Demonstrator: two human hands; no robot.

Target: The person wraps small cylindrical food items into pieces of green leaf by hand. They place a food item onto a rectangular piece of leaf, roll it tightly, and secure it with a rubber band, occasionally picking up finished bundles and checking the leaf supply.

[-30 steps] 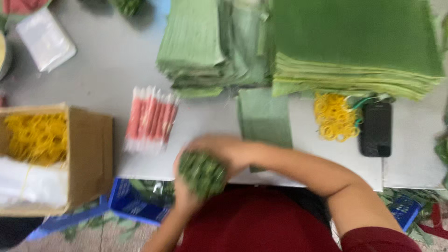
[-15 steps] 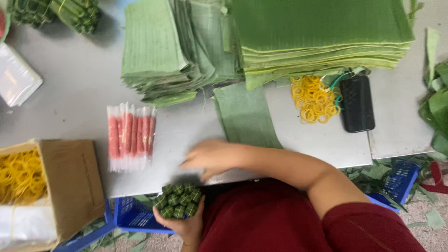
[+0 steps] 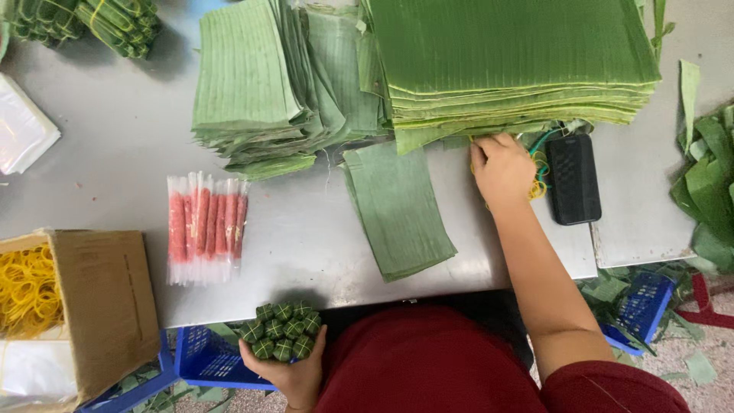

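My left hand [image 3: 292,372] holds a bundle of small leaf-wrapped rolls [image 3: 280,331] seen end-on, just below the near edge of the steel table [image 3: 306,237]. My right hand [image 3: 502,170] reaches across the table and rests on a heap of yellow rubber bands [image 3: 537,181], fingers bent down into it, beside a black phone [image 3: 573,178]. A folded strip of banana leaf [image 3: 397,209] lies flat in front of me. A row of pink sausages in clear sleeves [image 3: 206,226] lies to the left of it.
Thick stacks of cut banana leaves [image 3: 512,57] and a looser pile [image 3: 267,84] fill the far side. A cardboard box with yellow rubber bands [image 3: 30,291] sits at left. Blue crates [image 3: 206,359] and leaf scraps lie on the floor.
My right hand left the near table edge and reached right to the rubber bands by the phone. My left hand keeps the bundle low at the edge.
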